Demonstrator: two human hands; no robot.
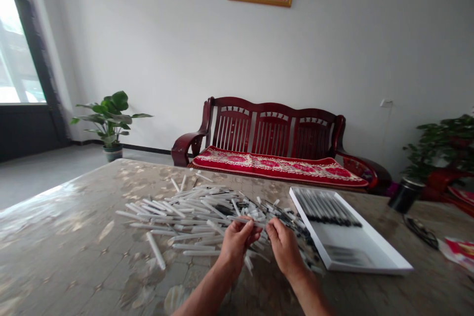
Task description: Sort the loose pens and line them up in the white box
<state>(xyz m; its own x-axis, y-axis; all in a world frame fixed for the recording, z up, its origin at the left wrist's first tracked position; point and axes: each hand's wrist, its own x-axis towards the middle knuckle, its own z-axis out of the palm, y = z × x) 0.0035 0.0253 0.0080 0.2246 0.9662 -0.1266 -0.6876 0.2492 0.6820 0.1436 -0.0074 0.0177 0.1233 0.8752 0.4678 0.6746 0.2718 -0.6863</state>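
A heap of white pen barrels and dark pen parts (207, 210) lies spread over the patterned table (74, 252). My left hand (237, 242) and my right hand (283, 244) meet just in front of the heap, fingers curled. Both pinch one thin pen piece (259, 224) held across between them. To the right lies a white tray (370, 252) with a row of dark finished pens (326, 207) at its far end.
A red wooden bench with a red cushion (274, 158) stands behind the table against the wall. Potted plants stand at the left (109, 118) and right (440, 148). A black cable (420, 232) and a red paper (459, 249) lie at the table's right.
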